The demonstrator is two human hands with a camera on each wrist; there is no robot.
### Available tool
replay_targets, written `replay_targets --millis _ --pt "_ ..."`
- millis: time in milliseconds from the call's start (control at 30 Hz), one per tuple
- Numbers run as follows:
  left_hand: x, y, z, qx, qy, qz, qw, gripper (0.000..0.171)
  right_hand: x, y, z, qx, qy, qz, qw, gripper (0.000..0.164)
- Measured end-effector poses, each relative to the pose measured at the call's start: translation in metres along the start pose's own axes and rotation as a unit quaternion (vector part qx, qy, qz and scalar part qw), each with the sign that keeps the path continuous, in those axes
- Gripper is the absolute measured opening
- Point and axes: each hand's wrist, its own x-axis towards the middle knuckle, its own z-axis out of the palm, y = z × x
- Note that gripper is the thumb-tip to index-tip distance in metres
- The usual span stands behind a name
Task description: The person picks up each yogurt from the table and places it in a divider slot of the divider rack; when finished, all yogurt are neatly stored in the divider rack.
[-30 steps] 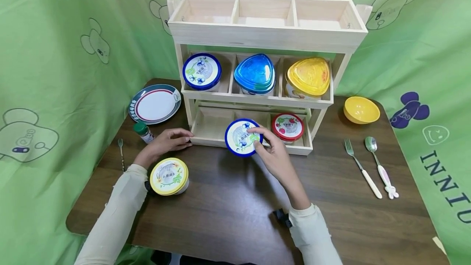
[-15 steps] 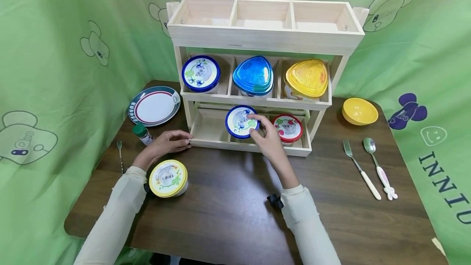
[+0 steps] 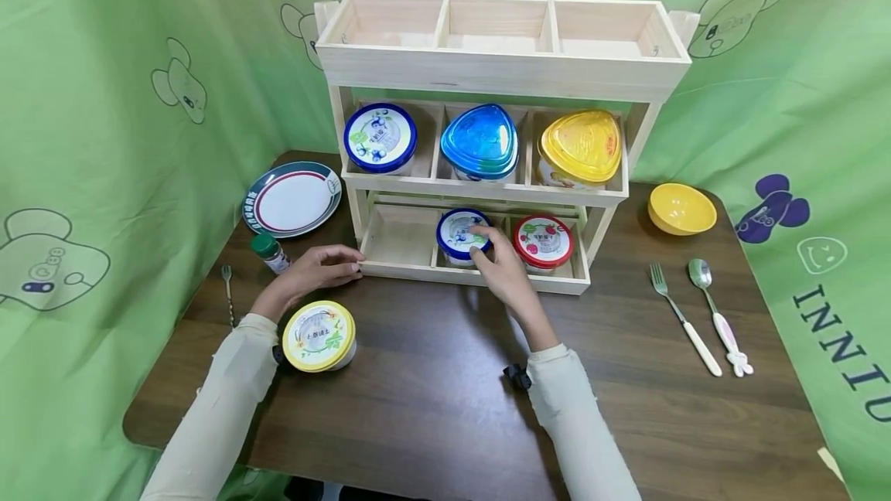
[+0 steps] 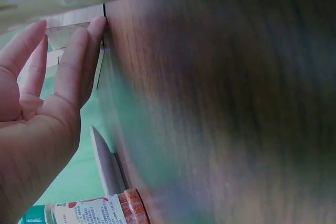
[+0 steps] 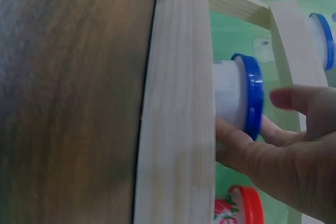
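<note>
My right hand is at a tub with a blue-rimmed lid in the lower tray's middle compartment. Its fingers curl round the tub's side, while one fingertip overlaps the lid in the head view. The right wrist view shows this hand from the side, with digits against the white tub wall. My left hand touches the front left corner of the lower tray with extended fingers. By its wrist stands a yellow-lidded tub. A red-lidded tub occupies the right compartment.
A wooden rack has a middle row holding blue-lidded, blue triangular and yellow-lidded containers. Left are a plate, a green-capped jar and a small fork; right, a bowl, fork and spoon.
My right hand has carried the blue-lidded tub from in front of the lower tray, away from me and down into its middle compartment. The left hand stays at the tray corner.
</note>
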Motion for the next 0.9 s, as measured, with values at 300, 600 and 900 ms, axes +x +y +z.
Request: replay_targets --millis 300,600,900 --pt "-0.005 0.013 0.009 0.004 0.029 -0.022 0.9993 0.038 -0.013 -0.007 -0.017 -0.085 -0.003 -0.05 0.995 0.052" --pt "-0.005 0.016 0.01 0.009 0.028 -0.02 0.9994 0.036 -0.043 -0.016 -0.052 -0.039 0.006 -0.061 0.997 0.038" --pt "-0.002 0.015 0.006 0.018 0.022 -0.026 0.9993 0.037 -0.073 -0.016 -0.089 0.013 0.025 -0.039 0.999 0.037"
